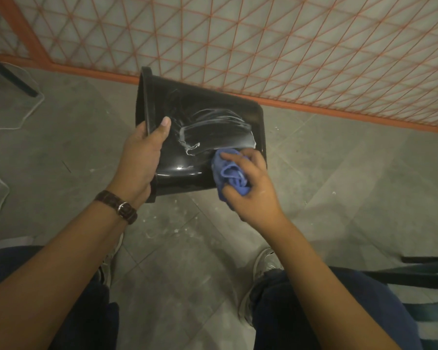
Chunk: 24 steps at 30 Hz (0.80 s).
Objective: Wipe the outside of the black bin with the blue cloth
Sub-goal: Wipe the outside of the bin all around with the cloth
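Note:
The black bin (pixel 213 107) is held on its side in the air, its open rim to the left and its base to the right. White soapy streaks run across its glossy upper wall. My left hand (pixel 142 157) grips the rim, thumb on the outside wall and fingers hidden inside. My right hand (pixel 248 188) holds the crumpled blue cloth (pixel 228 173) bunched in its fingers and presses it against the bin's lower right wall, just below the streaks.
An orange mesh fence (pixel 288 46) stands behind the bin. The grey tiled floor (pixel 187 248) carries white specks. A white cable (pixel 0 152) trails at the left, a dark stand leg (pixel 10 77) at the upper left, and a chair frame (pixel 415 274) at the right. My knees and shoes fill the bottom.

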Motion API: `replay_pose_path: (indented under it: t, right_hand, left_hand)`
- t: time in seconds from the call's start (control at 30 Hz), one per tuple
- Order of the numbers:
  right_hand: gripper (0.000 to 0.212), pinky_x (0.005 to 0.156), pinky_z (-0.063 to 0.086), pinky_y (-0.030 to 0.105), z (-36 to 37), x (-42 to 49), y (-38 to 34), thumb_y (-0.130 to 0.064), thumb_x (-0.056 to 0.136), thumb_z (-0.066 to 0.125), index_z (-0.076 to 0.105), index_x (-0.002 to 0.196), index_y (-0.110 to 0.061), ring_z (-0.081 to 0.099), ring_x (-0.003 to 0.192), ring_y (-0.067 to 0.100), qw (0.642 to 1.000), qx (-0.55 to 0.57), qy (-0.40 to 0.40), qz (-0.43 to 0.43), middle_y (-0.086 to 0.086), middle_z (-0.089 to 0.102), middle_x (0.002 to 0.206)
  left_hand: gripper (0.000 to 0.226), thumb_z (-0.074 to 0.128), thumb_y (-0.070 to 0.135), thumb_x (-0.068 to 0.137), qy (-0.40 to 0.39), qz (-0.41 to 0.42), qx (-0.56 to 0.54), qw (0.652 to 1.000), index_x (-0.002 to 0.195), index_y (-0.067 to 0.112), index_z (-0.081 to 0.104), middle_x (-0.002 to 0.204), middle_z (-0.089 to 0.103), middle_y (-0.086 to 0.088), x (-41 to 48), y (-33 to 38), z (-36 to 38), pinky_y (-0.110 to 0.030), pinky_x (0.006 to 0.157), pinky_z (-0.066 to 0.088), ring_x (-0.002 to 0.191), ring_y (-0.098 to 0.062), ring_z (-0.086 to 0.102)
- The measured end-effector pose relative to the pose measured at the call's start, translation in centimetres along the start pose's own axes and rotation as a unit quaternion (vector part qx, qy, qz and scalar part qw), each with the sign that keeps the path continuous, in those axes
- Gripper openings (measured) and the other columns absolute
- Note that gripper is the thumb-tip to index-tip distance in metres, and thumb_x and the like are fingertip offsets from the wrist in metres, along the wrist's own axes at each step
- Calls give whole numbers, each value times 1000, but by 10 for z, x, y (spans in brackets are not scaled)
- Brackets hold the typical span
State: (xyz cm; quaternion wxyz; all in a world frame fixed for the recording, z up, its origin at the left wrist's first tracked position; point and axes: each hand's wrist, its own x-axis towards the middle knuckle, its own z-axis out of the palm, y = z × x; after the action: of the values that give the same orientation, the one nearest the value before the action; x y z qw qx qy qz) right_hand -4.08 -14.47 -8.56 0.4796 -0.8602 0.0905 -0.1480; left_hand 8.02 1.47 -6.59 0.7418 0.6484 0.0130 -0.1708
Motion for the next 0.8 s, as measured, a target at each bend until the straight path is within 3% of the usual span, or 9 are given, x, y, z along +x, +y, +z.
replay_pose_path:
  t: [0.13,0.23,0.33,0.4,0.5,0.53,0.6,0.7,0.8]
  right_hand:
    - [21,74,47,16,-10,7,8,-25,71,59,66,90,-25,56,86,-1,998,-24,49,20,-7,51,101]
    - [28,73,45,11,-7,9,4,-18,73,56,65,99,-21,54,86,-5,995,-4,97,39,-5,47,107]
    - [41,80,46,10,5,4,-2,-14,74,57,60,114,-19,49,97,-9,999,0,31,23,-4,40,115]
    - [35,80,46,11,6,3,-1,-17,74,59,63,109,-18,51,96,-4,1000,-13,-5,3,-3,43,111]
    - [17,75,47,15,-2,8,4,-24,74,57,64,86,-33,56,88,2,999,0,39,24,-1,52,102]
    - [23,72,47,14,-4,11,2,-21,75,55,62,82,-42,58,84,3,997,17,67,46,2,54,100]
    - [37,71,44,8,-2,12,-2,-14,78,51,60,89,-48,57,82,3,994,27,95,53,9,55,103]
    - [37,78,40,2,6,3,-10,-9,78,50,59,112,-21,51,93,-11,997,52,51,22,6,45,113]
    - [35,76,42,5,6,0,-6,-18,76,56,61,110,-23,51,92,-10,999,43,2,25,-4,44,108]
  left_hand:
    - [34,64,48,77,-11,-4,-3,1000,102,25,68,115,70,-7,0,-2,-1,-50,101,47,110,-25,65]
    - [33,64,47,79,-17,-10,-17,1000,105,26,67,117,70,-6,0,-4,1,-49,102,46,112,-24,64]
    - [33,63,47,80,1,-5,-15,1000,106,28,67,116,70,-4,-1,-4,2,-48,100,48,110,-22,65]
    - [39,65,55,73,12,0,-5,1000,103,30,69,115,70,-1,0,-4,0,-48,100,47,111,-20,65]
    - [54,66,59,67,-6,-11,-6,1000,110,27,67,118,69,-3,1,-3,-4,-48,101,46,113,-22,64]
    - [59,66,59,67,-17,-14,-9,1000,115,24,66,119,68,-4,2,-3,-4,-49,102,46,114,-23,63]
    - [61,66,55,71,-27,-17,-17,999,120,20,63,121,68,-6,3,-4,-4,-48,102,45,114,-24,63]
    - [49,63,45,80,-15,-8,-24,1000,120,16,63,119,68,-8,2,-5,1,-49,102,46,112,-25,64]
    - [47,64,45,78,5,-5,-21,1000,114,15,66,116,69,-10,-2,-5,3,-51,101,47,111,-26,65]
